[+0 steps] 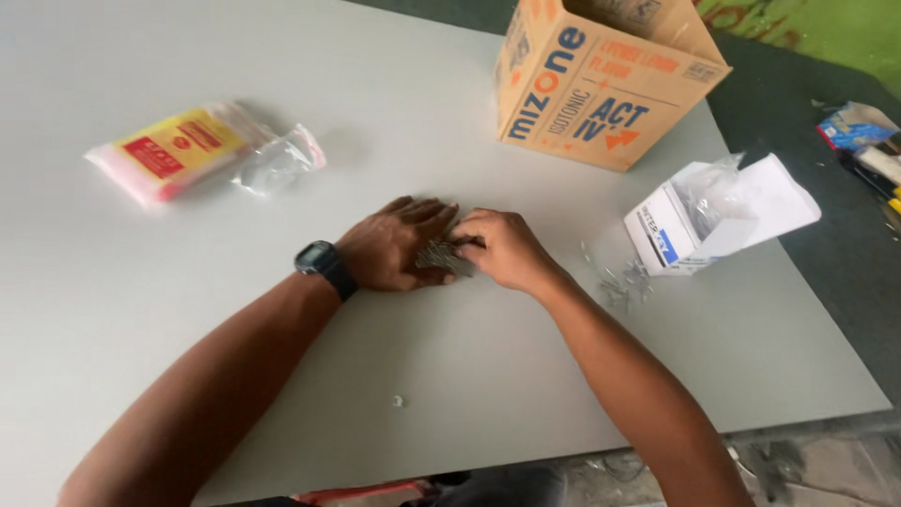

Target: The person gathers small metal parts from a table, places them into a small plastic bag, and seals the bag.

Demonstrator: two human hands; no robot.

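Observation:
My left hand [394,246], with a black watch on its wrist, lies palm down on the grey table [188,282], fingers cupped against a small pile of grey metal screws [445,256]. Opposite it, my right hand [507,249] is curled over the same pile, fingertips pressing on the screws. The two hands meet around the pile, so most of it is hidden. More loose screws [621,282] lie scattered to the right of my right hand.
A small white carton [718,216] lies open on its side with a clear bag in it at the right. A brown cardboard box [601,80] stands behind. A pack of clear zip bags [202,150] lies far left. One tiny piece [398,401] sits near the front edge.

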